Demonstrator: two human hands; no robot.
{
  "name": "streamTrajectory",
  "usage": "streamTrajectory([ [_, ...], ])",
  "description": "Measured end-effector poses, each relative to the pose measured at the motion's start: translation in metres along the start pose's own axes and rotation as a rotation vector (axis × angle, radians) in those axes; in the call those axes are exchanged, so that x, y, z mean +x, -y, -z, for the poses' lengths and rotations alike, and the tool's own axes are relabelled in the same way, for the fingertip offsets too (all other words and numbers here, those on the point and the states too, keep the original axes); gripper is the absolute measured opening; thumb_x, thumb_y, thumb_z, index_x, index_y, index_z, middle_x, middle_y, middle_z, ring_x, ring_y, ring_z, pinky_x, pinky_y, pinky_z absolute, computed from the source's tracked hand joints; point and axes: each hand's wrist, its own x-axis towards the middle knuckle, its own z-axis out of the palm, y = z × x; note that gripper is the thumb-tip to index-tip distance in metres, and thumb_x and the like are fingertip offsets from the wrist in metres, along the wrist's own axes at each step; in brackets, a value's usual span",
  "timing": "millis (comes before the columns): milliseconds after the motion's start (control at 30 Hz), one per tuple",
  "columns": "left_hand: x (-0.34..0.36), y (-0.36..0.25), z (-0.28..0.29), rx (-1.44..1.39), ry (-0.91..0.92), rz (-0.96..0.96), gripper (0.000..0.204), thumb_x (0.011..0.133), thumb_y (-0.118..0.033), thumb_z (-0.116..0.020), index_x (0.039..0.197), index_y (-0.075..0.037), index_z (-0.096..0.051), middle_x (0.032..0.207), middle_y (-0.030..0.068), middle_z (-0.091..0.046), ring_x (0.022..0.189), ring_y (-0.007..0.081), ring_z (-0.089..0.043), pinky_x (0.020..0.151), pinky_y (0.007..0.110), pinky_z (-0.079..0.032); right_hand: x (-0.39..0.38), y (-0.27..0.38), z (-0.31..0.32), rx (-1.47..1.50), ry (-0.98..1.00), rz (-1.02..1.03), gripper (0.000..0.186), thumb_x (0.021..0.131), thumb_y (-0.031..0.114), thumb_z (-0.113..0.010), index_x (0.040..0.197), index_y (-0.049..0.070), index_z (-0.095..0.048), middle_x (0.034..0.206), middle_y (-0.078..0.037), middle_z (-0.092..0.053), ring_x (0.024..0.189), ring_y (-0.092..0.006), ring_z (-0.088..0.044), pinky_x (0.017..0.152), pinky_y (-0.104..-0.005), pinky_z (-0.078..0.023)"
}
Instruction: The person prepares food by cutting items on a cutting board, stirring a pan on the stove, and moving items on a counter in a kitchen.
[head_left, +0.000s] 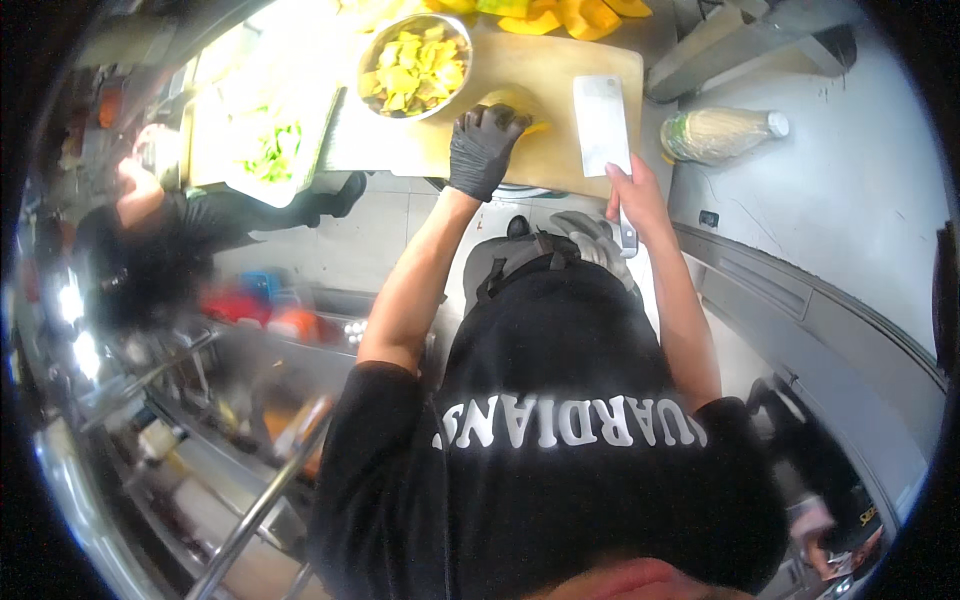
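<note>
My left hand point(482, 150), in a black glove, bends its fingers over a yellow pumpkin piece point(537, 128) on the cutting board point(555, 65). Most of that piece is hidden under the fingers and blurred. In my bare right hand point(640, 200) is the handle of a cleaver point(602, 125). Its broad blade lies over the right part of the board, a little apart from the left hand. Left of the glove stands a round metal bowl point(466, 85) holding chopped yellow-green pieces point(418, 68). Orange pumpkin wedges point(585, 18) rest along the board's far edge.
A pale bottle-shaped container point(715, 135) with a white cap is right of the board. To the left, a tray point(300, 190) bears green cut vegetables point(275, 150), with another person point(150, 240) beside it. One more person point(820, 470) shows at lower right.
</note>
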Motion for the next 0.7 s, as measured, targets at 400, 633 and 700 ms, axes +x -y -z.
streamTrajectory([
  [400,0.025,0.013,-0.061,-1.52,-0.193,1.248,0.061,0.087,-0.021,-0.079,0.137,0.001,-0.051,0.13,0.0149,-0.059,0.112,0.0261,-0.059,0.092,0.037,-0.05,-0.006,-0.025,-0.02,-0.495,-0.188,0.319,0.027,0.1,0.02,-0.054,0.119,0.0,-0.052,0.089,-0.028,-0.067,0.084,-0.052,-0.062,0.07,-0.0585,-0.047],
  [633,0.033,-0.032,-0.039,-1.6,-0.238,1.136,0.05,0.089,-0.01,-0.076,0.134,0.0,-0.057,0.116,0.0114,-0.068,0.104,0.0223,-0.065,0.089,0.036,-0.055,-0.007,-0.009,-0.003,-0.631,-0.039,0.33,0.021,0.099,0.014,-0.052,0.116,0.002,-0.05,0.086,-0.026,-0.067,0.081,-0.0492,-0.064,0.068,-0.0577,-0.049],
  [700,0.035,-0.038,-0.038,-1.62,-0.265,1.205,0.054,0.089,-0.009,-0.076,0.137,-0.001,-0.053,0.117,0.0124,-0.068,0.101,0.0232,-0.066,0.087,0.036,-0.055,-0.021,0.002,0.005,-0.678,-0.045,0.35,0.021,0.097,0.013,-0.053,0.116,0.002,-0.051,0.084,-0.025,-0.067,0.079,-0.0466,-0.066,0.067,-0.0551,-0.052],
])
